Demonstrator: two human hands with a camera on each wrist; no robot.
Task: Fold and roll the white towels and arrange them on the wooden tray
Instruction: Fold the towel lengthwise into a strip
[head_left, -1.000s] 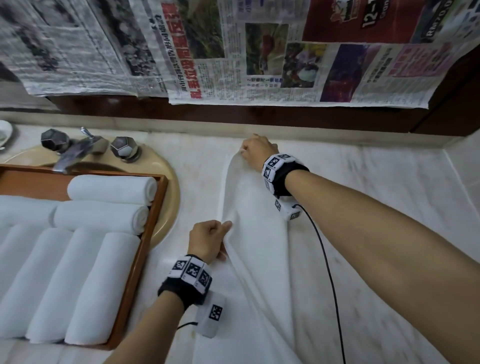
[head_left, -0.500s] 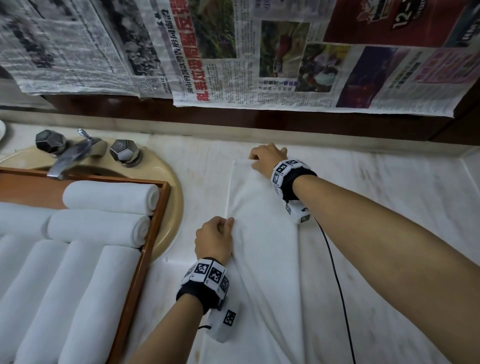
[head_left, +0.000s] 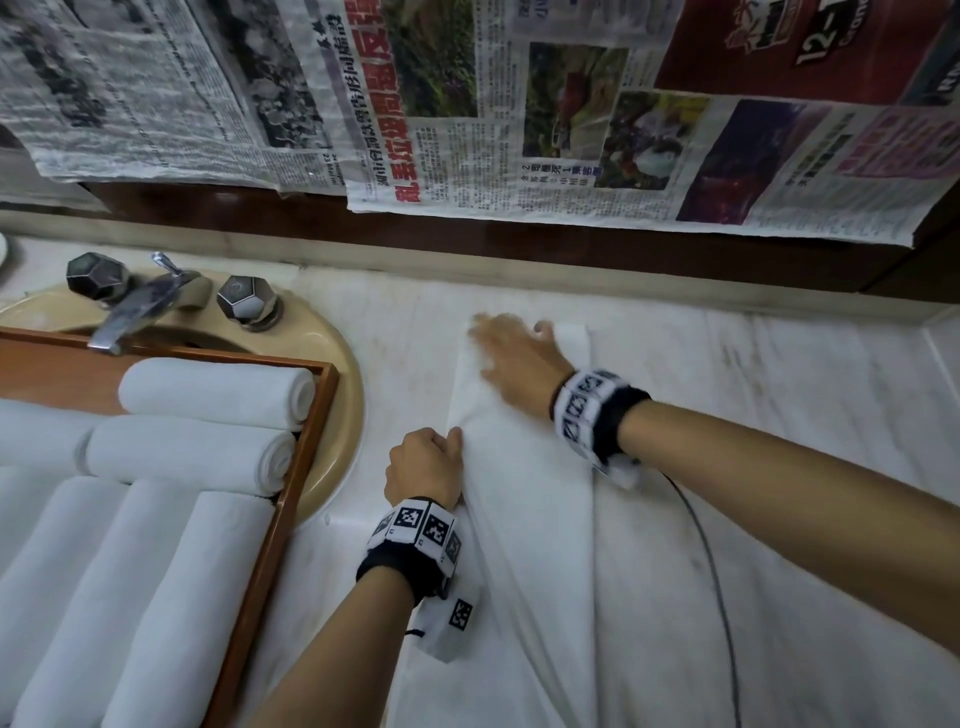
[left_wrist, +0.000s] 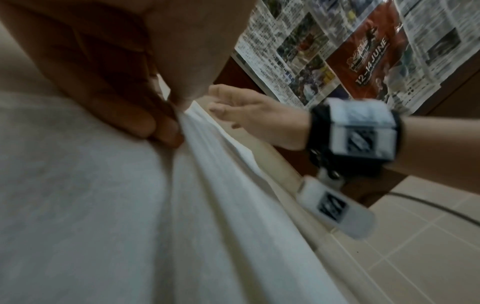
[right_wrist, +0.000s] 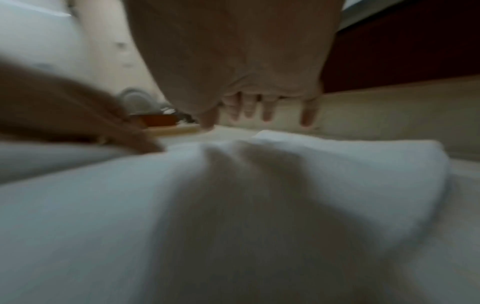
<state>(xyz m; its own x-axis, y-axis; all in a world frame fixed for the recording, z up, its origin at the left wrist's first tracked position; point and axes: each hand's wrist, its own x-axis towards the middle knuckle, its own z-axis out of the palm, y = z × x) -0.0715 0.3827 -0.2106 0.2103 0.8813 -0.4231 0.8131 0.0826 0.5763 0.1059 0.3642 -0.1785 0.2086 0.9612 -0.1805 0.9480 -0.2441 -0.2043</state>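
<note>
Nearest, the left hand pinched the left edge of the white towel, folded long on the marble tabletop; its wrist view showed thumb against fingertips. Bare marble lay open to the right. Farther, the right hand lay spread, blurred, on the far end. Left, rolled towels filled the wooden tray.

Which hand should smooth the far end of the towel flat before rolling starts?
Right. The right hand lies open with its fingers spread on the far end of the towel, so it can probably sweep straight along it. The left hand pinches the towel's left edge and is best left anchoring it.
</note>
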